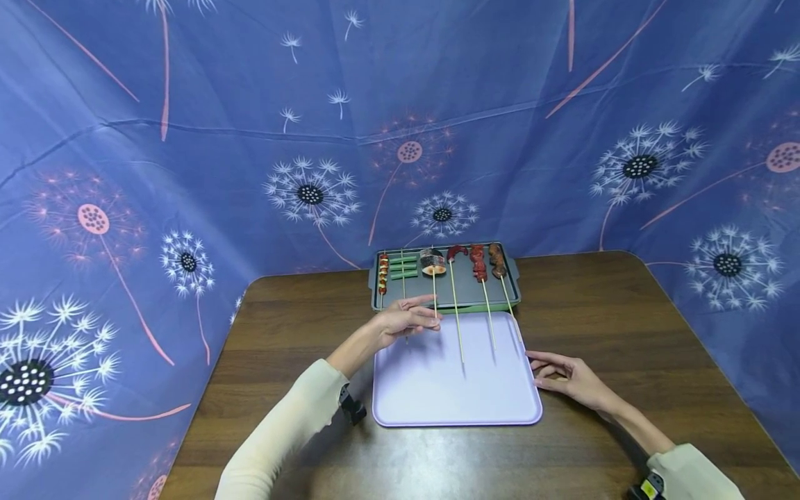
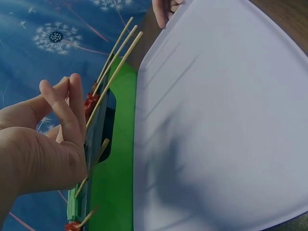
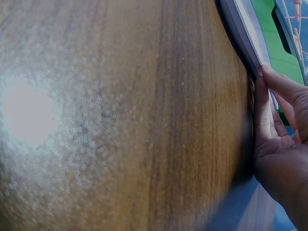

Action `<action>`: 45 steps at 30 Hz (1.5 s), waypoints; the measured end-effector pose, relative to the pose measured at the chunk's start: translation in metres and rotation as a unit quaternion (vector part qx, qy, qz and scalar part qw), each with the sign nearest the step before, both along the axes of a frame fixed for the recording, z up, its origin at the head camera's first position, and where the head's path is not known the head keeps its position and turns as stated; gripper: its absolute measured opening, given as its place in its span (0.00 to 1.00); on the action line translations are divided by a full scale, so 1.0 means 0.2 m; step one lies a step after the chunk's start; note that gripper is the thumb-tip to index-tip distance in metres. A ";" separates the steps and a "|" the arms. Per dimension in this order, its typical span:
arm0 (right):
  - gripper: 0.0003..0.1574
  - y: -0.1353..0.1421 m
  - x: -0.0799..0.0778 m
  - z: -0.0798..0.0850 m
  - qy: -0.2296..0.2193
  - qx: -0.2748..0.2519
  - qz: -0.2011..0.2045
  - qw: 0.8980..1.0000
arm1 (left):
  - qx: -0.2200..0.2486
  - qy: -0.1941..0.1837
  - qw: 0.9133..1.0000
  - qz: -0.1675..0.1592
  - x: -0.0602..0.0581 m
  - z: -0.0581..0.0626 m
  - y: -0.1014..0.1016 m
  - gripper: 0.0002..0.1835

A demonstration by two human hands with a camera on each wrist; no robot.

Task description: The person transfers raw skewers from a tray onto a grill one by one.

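My left hand point(image 1: 409, 321) is above the far edge of a pale lavender tray point(image 1: 456, 403), its fingertips pinching the stick of a fish skewer point(image 1: 432, 262). In the left wrist view its thumb and fingers point(image 2: 62, 106) meet, and they hide that stick. The fish lies on a dark grill plate point(image 1: 412, 295) behind the tray. At the tray's right edge, my right hand point(image 1: 571, 378) grips the rim between thumb and fingers, as the right wrist view shows the fingers point(image 3: 262, 113) against it.
Also on the plate are a tomato skewer point(image 1: 382, 274), green vegetable pieces point(image 1: 403, 268), a dark red curled skewer point(image 1: 456, 253), a red meat skewer point(image 1: 478, 262) and a brown meat skewer point(image 1: 497, 260). Several sticks jut over the tray. Under the plate a green base point(image 2: 122, 144) shows.
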State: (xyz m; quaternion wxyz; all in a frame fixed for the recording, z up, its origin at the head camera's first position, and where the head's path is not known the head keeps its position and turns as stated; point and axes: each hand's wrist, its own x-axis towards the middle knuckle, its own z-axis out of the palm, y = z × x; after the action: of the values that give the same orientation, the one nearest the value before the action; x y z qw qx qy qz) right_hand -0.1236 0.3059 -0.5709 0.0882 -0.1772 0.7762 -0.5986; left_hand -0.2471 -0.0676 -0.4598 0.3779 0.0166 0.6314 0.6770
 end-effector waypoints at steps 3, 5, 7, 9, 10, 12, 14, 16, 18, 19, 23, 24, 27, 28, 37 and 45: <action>0.32 0.00 0.00 0.00 0.010 -0.009 0.008 1.000 | -0.007 0.009 1.000 0.006 0.01 -0.01 0.01 0.37; 0.32 0.00 0.00 0.00 0.009 -0.010 0.006 1.000 | -0.014 0.021 1.000 0.009 0.02 -0.01 0.01 0.36; 0.32 0.01 0.01 0.00 0.004 -0.005 0.001 1.000 | -0.026 0.037 0.999 0.012 0.04 -0.01 0.02 0.36; 0.32 0.01 0.01 0.01 -0.002 0.003 -0.003 1.000 | -0.037 0.051 0.998 0.017 0.05 -0.02 0.03 0.35; 0.33 0.01 0.01 0.01 -0.005 0.006 -0.008 1.000 | -0.043 0.060 0.997 0.019 0.06 -0.02 0.04 0.35; 0.33 0.01 0.01 0.01 -0.007 0.012 -0.012 1.000 | -0.055 0.079 0.995 0.024 0.08 -0.02 0.04 0.35; 0.33 0.01 0.01 0.02 -0.005 0.016 -0.012 1.000 | -0.064 0.097 0.993 0.026 0.10 -0.01 0.05 0.35; 0.33 0.01 0.01 0.02 -0.006 0.014 -0.015 1.000 | -0.077 0.116 0.990 0.026 0.11 -0.01 0.06 0.36; 0.33 0.01 0.01 0.02 -0.006 0.012 -0.016 1.000 | -0.088 0.132 0.987 0.026 0.12 -0.01 0.06 0.36; 0.33 0.01 0.01 0.02 -0.006 0.013 -0.015 1.000 | -0.095 0.139 0.985 0.026 0.12 -0.01 0.06 0.36; 0.33 0.01 0.01 0.01 -0.010 0.014 -0.015 1.000 | -0.112 0.164 0.979 0.035 0.13 -0.04 0.07 0.37; 0.33 0.01 0.01 0.01 -0.009 0.015 -0.013 1.000 | -0.115 0.167 0.978 0.037 0.14 -0.05 0.08 0.37; 0.33 0.00 0.00 0.00 -0.010 0.012 -0.011 1.000 | -0.117 0.172 0.977 0.044 0.14 -0.07 0.08 0.38; 0.33 0.00 0.00 0.00 -0.008 0.011 -0.010 1.000 | -0.116 0.173 0.977 0.045 0.14 -0.07 0.08 0.38; 0.33 0.00 -0.02 0.01 -0.016 0.007 -0.006 1.000 | -0.117 0.191 0.974 0.031 0.17 -0.07 0.04 0.36; 0.34 0.02 -0.06 0.01 -0.014 0.009 0.013 1.000 | -0.112 0.200 0.973 0.009 0.21 -0.03 -0.04 0.34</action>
State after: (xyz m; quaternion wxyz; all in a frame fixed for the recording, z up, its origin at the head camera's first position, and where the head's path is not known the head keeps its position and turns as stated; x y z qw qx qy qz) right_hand -0.1353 0.3105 -0.5686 0.1088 -0.1779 0.7780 -0.5927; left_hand -0.2058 -0.0760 -0.4661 0.2372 0.1029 0.7663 0.5882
